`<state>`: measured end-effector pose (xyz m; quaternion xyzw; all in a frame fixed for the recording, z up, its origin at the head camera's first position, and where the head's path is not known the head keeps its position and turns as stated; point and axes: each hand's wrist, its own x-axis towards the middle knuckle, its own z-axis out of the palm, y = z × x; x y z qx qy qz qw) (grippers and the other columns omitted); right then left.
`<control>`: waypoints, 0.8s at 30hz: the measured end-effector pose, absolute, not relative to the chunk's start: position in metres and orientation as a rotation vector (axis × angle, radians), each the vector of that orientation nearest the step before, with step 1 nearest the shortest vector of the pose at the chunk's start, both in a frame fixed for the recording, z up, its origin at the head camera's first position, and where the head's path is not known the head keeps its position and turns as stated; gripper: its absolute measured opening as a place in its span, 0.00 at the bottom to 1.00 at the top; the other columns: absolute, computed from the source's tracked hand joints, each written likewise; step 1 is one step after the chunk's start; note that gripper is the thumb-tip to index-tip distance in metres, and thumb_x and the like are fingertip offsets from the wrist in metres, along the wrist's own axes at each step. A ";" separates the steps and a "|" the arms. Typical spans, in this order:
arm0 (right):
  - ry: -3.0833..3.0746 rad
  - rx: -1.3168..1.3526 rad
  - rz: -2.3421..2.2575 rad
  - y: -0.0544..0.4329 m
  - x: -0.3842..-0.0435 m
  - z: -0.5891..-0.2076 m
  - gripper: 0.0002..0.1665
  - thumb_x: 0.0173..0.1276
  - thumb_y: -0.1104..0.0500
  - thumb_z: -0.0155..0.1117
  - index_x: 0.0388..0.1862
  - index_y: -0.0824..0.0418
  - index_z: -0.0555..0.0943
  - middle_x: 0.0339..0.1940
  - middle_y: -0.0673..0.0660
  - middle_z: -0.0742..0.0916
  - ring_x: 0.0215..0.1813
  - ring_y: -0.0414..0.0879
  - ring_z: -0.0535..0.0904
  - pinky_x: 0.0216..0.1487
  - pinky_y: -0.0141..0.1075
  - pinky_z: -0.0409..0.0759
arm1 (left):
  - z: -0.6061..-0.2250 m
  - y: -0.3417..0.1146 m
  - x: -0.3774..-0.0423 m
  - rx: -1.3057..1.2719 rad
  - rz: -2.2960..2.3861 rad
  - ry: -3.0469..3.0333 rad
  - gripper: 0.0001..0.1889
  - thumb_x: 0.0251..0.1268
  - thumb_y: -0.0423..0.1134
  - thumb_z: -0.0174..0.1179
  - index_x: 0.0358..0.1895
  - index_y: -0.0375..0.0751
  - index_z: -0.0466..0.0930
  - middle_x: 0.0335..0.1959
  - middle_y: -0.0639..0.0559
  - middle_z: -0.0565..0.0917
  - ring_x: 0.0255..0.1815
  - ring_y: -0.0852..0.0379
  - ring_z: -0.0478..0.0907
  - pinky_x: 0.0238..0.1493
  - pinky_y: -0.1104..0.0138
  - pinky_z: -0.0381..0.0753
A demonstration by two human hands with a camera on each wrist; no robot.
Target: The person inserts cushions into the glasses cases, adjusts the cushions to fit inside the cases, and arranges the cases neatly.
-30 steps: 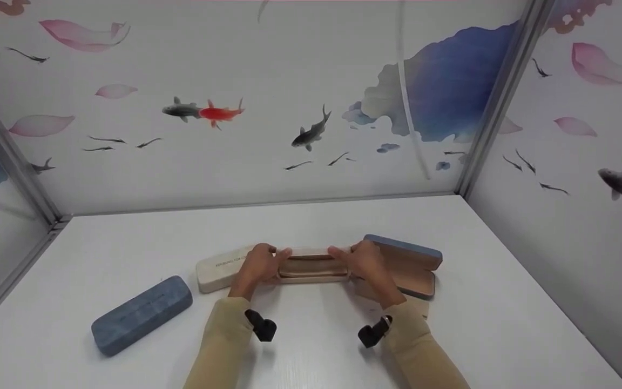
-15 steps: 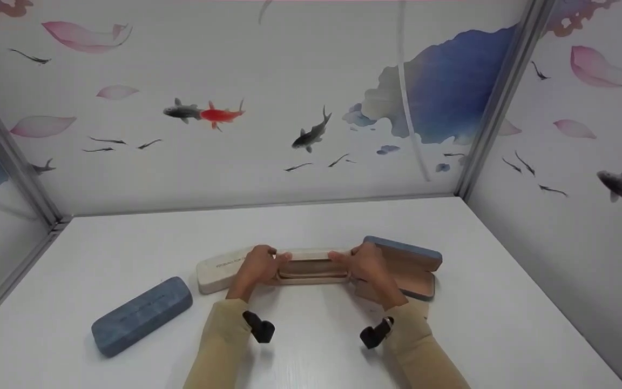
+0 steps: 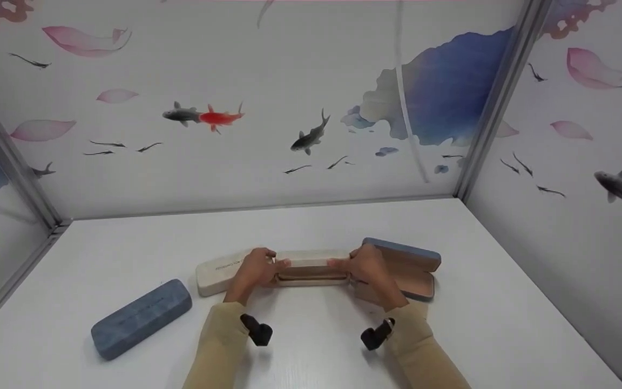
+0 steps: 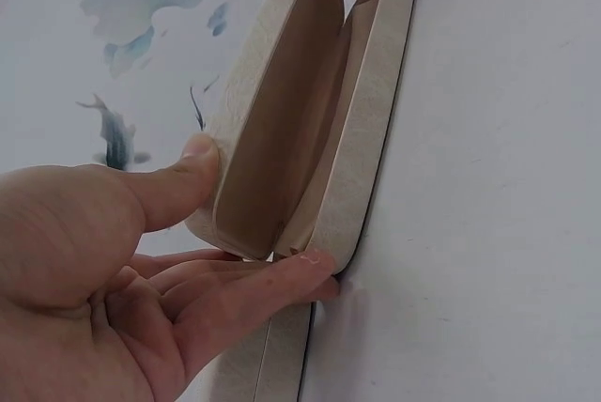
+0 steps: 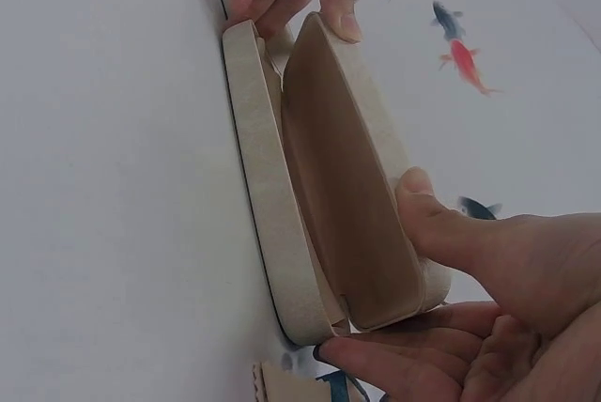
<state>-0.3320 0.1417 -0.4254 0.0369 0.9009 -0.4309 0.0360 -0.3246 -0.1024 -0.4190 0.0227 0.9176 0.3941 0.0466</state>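
A cream glasses case (image 3: 313,259) with a tan lining lies between both hands, its lid partly lowered over the base. My left hand (image 3: 256,270) grips its left end. In the left wrist view the thumb (image 4: 192,172) is on the lid and the fingers reach along the end of the base (image 4: 366,130). The other end is held by my right hand (image 3: 369,267), whose thumb (image 5: 418,200) presses the lid (image 5: 371,101) while its fingers lie along the end by the hinge. A narrow gap shows the lining; the inside is mostly hidden.
A second cream case (image 3: 216,274), closed, lies behind the left hand. Left of it is a closed blue case (image 3: 141,320). An open blue case (image 3: 411,267) stands right of the right hand, with a beige cloth (image 5: 277,383) near it. Printed panels (image 3: 224,178) wall the white table.
The lid of the cream case has tipped forward and down under both thumbs, so the opening is narrower. The other cases stay where they were.
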 end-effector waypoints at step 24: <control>2.829 0.110 -1.246 0.142 -0.332 -0.428 0.21 0.51 0.48 0.83 0.26 0.63 0.84 0.19 0.49 0.77 0.25 0.42 0.69 0.23 0.32 0.63 | -0.428 -0.102 -0.322 0.121 1.234 2.856 0.27 0.66 0.42 0.68 0.60 0.24 0.76 0.57 0.32 0.82 0.55 0.43 0.80 0.62 0.49 0.77</control>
